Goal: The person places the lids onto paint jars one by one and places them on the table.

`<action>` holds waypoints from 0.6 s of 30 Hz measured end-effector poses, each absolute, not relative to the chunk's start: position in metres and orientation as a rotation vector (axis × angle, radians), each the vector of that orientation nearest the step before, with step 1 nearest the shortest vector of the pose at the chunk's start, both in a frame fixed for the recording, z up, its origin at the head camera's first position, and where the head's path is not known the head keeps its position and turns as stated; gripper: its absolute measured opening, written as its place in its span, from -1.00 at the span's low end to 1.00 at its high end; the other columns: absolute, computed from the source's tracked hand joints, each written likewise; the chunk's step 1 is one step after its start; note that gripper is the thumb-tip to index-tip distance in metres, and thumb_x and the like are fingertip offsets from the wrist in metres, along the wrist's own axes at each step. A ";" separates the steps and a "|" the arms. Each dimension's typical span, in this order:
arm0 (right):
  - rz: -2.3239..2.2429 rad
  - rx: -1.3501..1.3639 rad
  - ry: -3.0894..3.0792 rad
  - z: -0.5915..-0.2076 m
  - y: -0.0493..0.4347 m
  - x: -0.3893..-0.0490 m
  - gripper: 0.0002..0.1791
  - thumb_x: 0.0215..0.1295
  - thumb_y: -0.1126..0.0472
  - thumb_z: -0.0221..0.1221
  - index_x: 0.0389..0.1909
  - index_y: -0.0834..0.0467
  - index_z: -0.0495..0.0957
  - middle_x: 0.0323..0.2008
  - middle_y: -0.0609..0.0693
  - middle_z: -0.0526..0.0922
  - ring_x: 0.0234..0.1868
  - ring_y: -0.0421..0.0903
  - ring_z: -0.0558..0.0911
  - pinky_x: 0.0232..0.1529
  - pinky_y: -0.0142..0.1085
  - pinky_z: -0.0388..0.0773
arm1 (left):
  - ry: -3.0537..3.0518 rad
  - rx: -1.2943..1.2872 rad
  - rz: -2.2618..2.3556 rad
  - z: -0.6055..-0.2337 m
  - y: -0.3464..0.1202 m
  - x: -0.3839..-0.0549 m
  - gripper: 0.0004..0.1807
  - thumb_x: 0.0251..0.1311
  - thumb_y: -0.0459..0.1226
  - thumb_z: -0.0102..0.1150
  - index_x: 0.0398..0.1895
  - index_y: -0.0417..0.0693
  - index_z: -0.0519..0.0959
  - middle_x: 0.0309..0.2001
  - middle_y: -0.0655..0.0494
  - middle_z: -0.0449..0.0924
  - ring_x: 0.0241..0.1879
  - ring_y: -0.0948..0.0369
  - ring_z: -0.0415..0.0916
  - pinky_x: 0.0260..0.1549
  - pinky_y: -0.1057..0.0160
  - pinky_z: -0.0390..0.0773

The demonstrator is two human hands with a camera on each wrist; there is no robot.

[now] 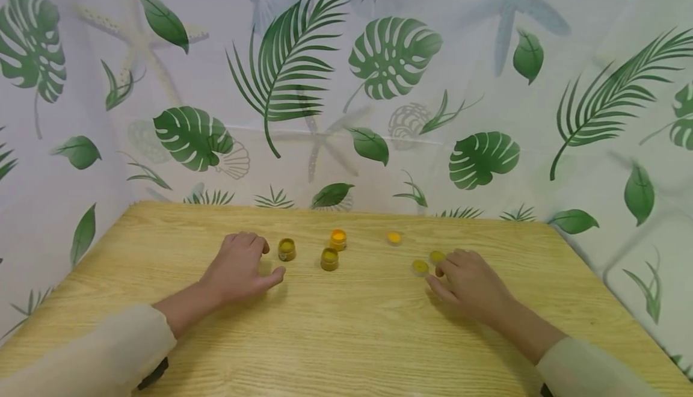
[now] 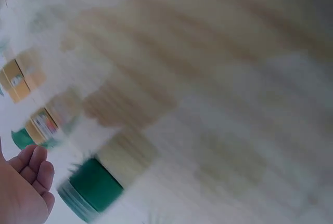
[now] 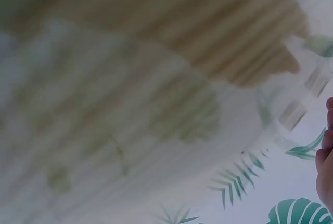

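My left hand (image 1: 240, 267) hovers left of a small olive-coloured paint jar (image 1: 287, 249), thumb and fingers spread apart and holding nothing. In the left wrist view, curled fingertips (image 2: 37, 169) show beside a jar that looks green (image 2: 96, 185). Two more open jars stand to its right: one with bright orange paint (image 1: 338, 240), one dull yellow (image 1: 329, 259). Over on the right, my right hand (image 1: 473, 286) is bent loosely beside two round olive lids (image 1: 420, 267); its fingertips partly cover the farther lid (image 1: 437, 257). Whether they touch it, I cannot tell.
An orange lid (image 1: 394, 238) lies farther back, between the jars and the right hand. Everything stands on a wood-grain table (image 1: 346, 337). A white leaf-patterned cloth (image 1: 325, 162) hangs along its back edge and sides. The wrist views show mostly glossy tabletop with reflections.
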State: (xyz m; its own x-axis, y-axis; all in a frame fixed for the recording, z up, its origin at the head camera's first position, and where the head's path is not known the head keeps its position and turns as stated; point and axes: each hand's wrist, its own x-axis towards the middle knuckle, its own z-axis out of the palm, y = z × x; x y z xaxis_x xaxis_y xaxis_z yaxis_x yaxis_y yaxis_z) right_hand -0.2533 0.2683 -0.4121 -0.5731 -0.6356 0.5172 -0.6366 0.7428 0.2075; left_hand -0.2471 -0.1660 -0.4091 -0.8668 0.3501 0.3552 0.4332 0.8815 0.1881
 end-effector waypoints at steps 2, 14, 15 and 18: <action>-0.001 0.944 -2.377 -0.411 0.265 -0.255 -0.78 0.16 0.05 0.28 -0.55 0.07 0.55 -0.58 -0.12 0.51 -0.50 -0.15 0.42 -0.38 -0.19 0.42 | -2.754 -0.606 -0.376 -0.409 -0.157 -0.248 -0.50 0.14 0.10 0.19 -0.24 -0.20 0.58 -0.26 0.01 0.57 -0.10 -0.03 0.50 0.08 -0.13 0.35; 0.034 0.795 -2.542 -0.409 0.239 -0.261 -0.76 0.22 0.02 0.27 -0.51 0.09 0.61 -0.52 -0.09 0.61 -0.41 -0.08 0.54 -0.23 -0.10 0.49 | -2.815 -0.757 -0.457 -0.412 -0.100 -0.255 -0.53 0.19 0.02 0.15 -0.24 -0.28 0.59 -0.26 -0.05 0.61 -0.15 -0.02 0.52 0.04 -0.05 0.40; 0.043 0.790 -2.554 -0.409 0.237 -0.261 -0.77 0.22 0.02 0.27 -0.50 0.09 0.62 -0.51 -0.09 0.62 -0.41 -0.08 0.54 -0.22 -0.10 0.49 | -2.824 -0.762 -0.480 -0.414 -0.097 -0.257 -0.55 0.20 0.00 0.14 -0.25 -0.29 0.59 -0.28 -0.05 0.60 -0.18 0.00 0.52 0.00 -0.03 0.43; 0.044 0.776 -2.581 -0.409 0.232 -0.263 -0.75 0.23 0.00 0.27 -0.48 0.09 0.63 -0.48 -0.07 0.64 -0.39 -0.07 0.55 -0.22 -0.12 0.48 | -2.843 -0.765 -0.546 -0.416 -0.088 -0.260 -0.60 0.18 -0.07 0.15 -0.32 -0.32 0.56 -0.35 -0.07 0.56 -0.29 0.05 0.49 -0.13 0.02 0.49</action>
State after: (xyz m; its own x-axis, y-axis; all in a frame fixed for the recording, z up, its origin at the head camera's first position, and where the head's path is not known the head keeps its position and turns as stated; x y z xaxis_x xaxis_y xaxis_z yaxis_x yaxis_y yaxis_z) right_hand -0.2625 0.2319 -0.4091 -0.7448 -0.5171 0.4218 -0.5313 0.8419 0.0941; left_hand -0.2600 -0.0877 -0.4165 -0.8594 0.4559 0.2316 0.5093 0.8040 0.3070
